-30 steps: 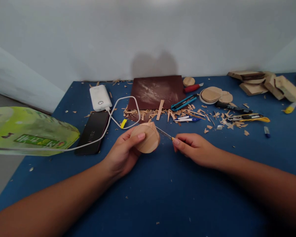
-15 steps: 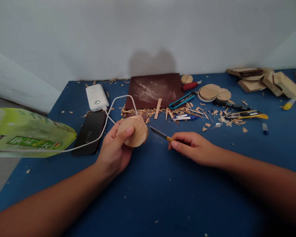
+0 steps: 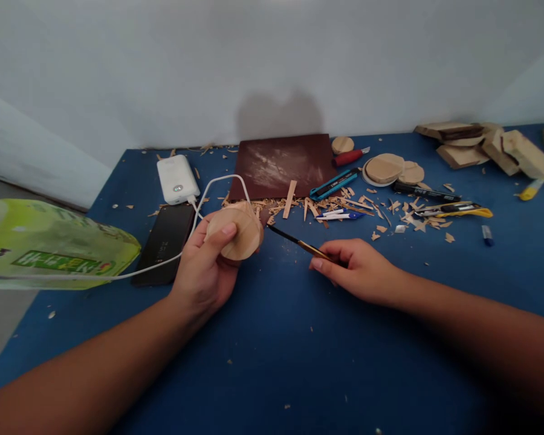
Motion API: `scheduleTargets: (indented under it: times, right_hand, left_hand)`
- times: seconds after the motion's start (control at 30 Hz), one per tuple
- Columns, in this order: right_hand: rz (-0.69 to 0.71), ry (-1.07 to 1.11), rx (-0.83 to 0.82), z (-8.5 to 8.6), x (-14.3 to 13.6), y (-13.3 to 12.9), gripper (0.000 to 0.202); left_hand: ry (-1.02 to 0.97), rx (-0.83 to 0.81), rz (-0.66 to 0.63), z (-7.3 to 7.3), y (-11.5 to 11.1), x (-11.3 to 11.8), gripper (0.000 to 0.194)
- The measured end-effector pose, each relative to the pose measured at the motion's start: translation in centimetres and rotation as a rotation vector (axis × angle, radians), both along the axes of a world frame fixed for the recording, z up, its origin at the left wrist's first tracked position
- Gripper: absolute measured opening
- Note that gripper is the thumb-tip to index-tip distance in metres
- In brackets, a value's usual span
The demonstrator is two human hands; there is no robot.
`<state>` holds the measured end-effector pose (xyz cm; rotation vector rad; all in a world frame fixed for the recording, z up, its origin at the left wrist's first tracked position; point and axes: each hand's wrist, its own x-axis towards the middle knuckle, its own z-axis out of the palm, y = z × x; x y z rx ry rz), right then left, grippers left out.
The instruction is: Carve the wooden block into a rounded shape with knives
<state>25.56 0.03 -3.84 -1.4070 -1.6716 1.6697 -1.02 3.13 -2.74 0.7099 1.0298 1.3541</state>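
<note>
My left hand (image 3: 211,263) grips a round, pale wooden disc (image 3: 240,237), thumb across its face and fingers behind it. Held in my right hand (image 3: 353,269) is a slim utility knife (image 3: 310,248) with a yellowish handle and dark blade. Its blade points left, and the tip lies close to the disc's right edge; whether they touch I cannot tell. Behind the disc, wood shavings (image 3: 276,207) lie along the front of a dark red-brown board (image 3: 283,166).
A phone (image 3: 161,244), white power bank (image 3: 178,178) with cable and green plastic bag (image 3: 58,244) sit left. Rightward are a blue cutter (image 3: 335,184), pens (image 3: 340,215), a red-handled knife (image 3: 348,158), wooden discs (image 3: 384,168), a marker (image 3: 426,193), a yellow cutter (image 3: 456,209) and wood blocks (image 3: 462,156).
My left hand has shifted the disc slightly left and up. The knife tip has moved a little left and up, and the blade has turned to show its narrow edge.
</note>
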Motion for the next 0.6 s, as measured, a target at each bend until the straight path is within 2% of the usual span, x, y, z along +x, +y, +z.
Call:
scheduleTargets:
  times: [0.17, 0.3, 0.47, 0.6]
  right_hand:
    - [-0.055, 0.084, 0.035, -0.07, -0.03, 0.23, 0.046]
    - [-0.069, 0.126, -0.042, -0.21, 0.16, 0.21, 0.055]
    - [-0.060, 0.145, -0.091, -0.29, 0.37, 0.30, 0.052]
    - [-0.070, 0.244, -0.138, -0.46, 0.47, 0.38, 0.054]
  left_hand:
    - [-0.017, -0.034, 0.005, 0.43, 0.17, 0.03, 0.030]
    - [-0.013, -0.030, -0.012, 0.51, 0.15, 0.17, 0.028]
    - [-0.001, -0.029, -0.016, 0.61, 0.13, 0.25, 0.028]
    - [-0.024, -0.033, -0.010, 0.36, 0.28, -0.01, 0.028]
